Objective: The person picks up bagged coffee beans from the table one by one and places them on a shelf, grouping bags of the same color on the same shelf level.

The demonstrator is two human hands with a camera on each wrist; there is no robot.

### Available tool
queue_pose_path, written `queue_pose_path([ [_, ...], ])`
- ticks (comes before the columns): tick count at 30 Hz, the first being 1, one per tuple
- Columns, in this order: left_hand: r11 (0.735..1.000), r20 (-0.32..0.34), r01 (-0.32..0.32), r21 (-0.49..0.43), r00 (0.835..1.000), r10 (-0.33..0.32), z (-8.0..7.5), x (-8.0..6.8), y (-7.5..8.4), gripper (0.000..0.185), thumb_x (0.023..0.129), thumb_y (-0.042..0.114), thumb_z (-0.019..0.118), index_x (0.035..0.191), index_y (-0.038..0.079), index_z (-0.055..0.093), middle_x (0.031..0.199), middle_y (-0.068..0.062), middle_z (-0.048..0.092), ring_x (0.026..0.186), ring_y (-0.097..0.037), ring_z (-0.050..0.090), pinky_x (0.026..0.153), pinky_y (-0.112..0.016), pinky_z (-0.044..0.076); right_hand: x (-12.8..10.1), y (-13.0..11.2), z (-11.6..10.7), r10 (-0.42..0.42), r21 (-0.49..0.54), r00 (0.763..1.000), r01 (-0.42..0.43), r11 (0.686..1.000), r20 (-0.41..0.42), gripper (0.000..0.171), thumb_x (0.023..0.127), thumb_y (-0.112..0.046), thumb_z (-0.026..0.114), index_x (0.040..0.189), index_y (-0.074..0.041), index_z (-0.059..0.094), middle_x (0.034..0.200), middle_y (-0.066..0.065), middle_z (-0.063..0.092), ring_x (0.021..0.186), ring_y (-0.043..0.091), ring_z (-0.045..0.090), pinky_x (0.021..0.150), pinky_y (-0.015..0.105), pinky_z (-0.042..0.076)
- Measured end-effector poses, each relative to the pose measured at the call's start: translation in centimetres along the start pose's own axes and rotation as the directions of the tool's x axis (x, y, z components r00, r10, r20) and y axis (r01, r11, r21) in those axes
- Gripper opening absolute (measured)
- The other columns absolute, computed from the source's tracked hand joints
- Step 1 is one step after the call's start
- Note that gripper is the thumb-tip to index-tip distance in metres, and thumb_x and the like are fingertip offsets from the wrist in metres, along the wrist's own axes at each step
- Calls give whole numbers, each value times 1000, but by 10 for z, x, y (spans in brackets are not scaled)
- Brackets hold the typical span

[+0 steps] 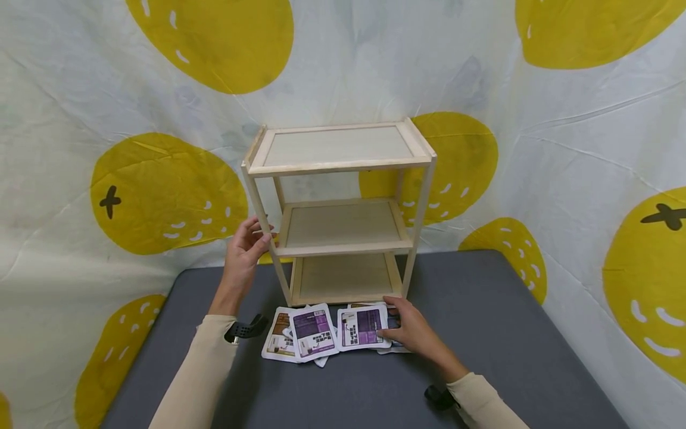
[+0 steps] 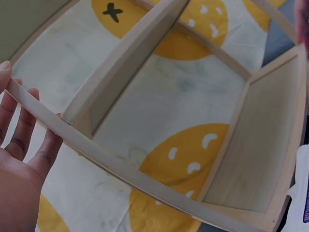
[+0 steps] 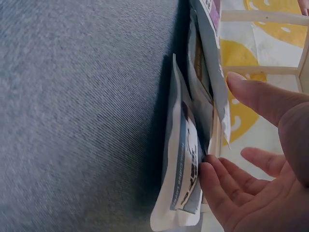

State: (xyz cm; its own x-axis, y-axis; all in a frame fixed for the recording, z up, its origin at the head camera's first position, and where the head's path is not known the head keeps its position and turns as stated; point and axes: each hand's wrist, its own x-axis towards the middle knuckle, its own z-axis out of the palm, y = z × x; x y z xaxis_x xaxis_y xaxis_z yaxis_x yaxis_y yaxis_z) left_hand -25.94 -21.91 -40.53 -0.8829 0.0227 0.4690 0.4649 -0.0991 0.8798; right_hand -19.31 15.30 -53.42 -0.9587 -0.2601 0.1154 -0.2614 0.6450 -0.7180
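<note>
A three-tier pale wooden shelf rack (image 1: 340,247) stands upright at the back of the dark surface. My left hand (image 1: 243,253) grips its left front post near the middle tier, thumb in front and fingers behind, as the left wrist view also shows. In front of the rack lie several flat pouches, two with purple labels (image 1: 313,333) on top. My right hand (image 1: 409,328) is at the right end of this row, its thumb by the right purple pouch (image 1: 354,328). In the right wrist view its fingertips touch a blue-labelled pouch (image 3: 176,169) lying under the others.
A brown-labelled pouch (image 1: 277,339) lies at the left end of the row. The grey padded surface (image 1: 343,393) reaches around the rack. Behind and beside it hangs a white cloth (image 1: 332,71) with yellow fruit prints.
</note>
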Motion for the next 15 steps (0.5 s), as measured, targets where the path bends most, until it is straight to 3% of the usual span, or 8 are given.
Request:
queue_pose_path([
  [7,999,3,1,32,1000,-2,-1,0,1,45,101,6,61,144,0,47,123,-11,58,109,-20,65,93,-35,57,3,0,10,-36,-53,999,36,998,9,87,70,-23,93,141,7,52,135,23,59,125,39,56,105,55,44],
  [11,999,16,-5,40,1000,4,-2,-1,-1,42,101,6,60,142,9,52,126,-15,57,113,-27,64,95,-36,57,3,0,14,-46,-85,999,46,995,-1,86,67,-24,94,138,4,56,132,20,60,123,38,55,105,55,43],
  [15,999,20,-12,30,1000,11,-2,-1,-2,41,101,5,60,142,11,53,126,-20,56,112,-27,64,95,-38,56,2,0,17,-34,-65,999,33,997,-12,84,69,-20,94,141,-1,55,129,16,61,119,33,57,102,52,45],
])
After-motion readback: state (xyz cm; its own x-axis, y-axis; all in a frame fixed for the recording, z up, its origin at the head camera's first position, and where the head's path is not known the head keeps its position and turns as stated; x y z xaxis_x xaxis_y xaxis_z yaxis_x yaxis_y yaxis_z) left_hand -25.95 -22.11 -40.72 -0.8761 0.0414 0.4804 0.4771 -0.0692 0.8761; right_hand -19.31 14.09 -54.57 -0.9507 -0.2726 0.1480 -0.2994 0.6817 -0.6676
